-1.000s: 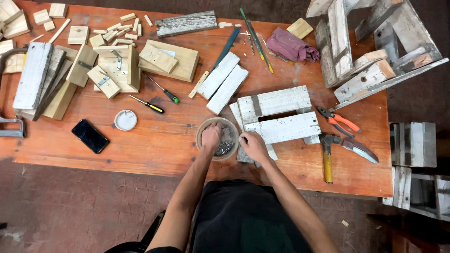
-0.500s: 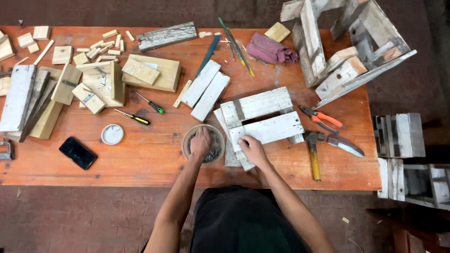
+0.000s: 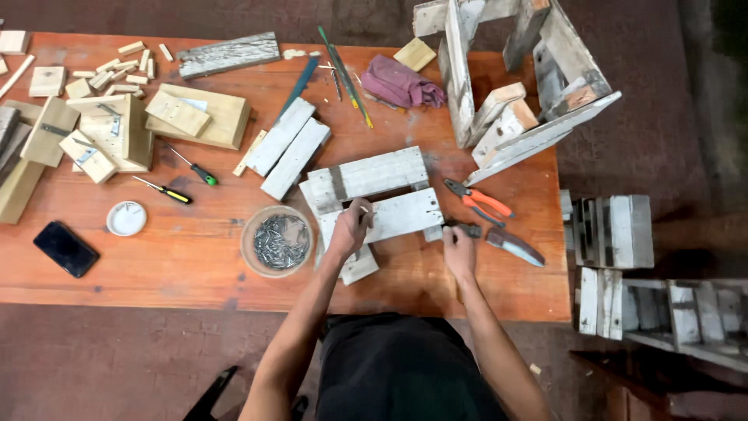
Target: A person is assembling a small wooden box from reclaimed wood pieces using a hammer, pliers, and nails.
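Just right of centre, the left hand (image 3: 352,226) rests on the lower of two whitewashed wooden slats (image 3: 382,214), fingers pinched together; whether they pinch a nail cannot be told. The right hand (image 3: 458,251) is closed around the handle of one dark-headed hammer (image 3: 466,229) lying at the slats' right end. One round bowl of grey nails (image 3: 276,241) sits just left of the left hand. One pair of orange-handled pliers (image 3: 477,199) and one knife-like blade (image 3: 514,246) lie right of the hammer. Two screwdrivers (image 3: 191,167) lie at centre left, one black phone (image 3: 65,249) at lower left.
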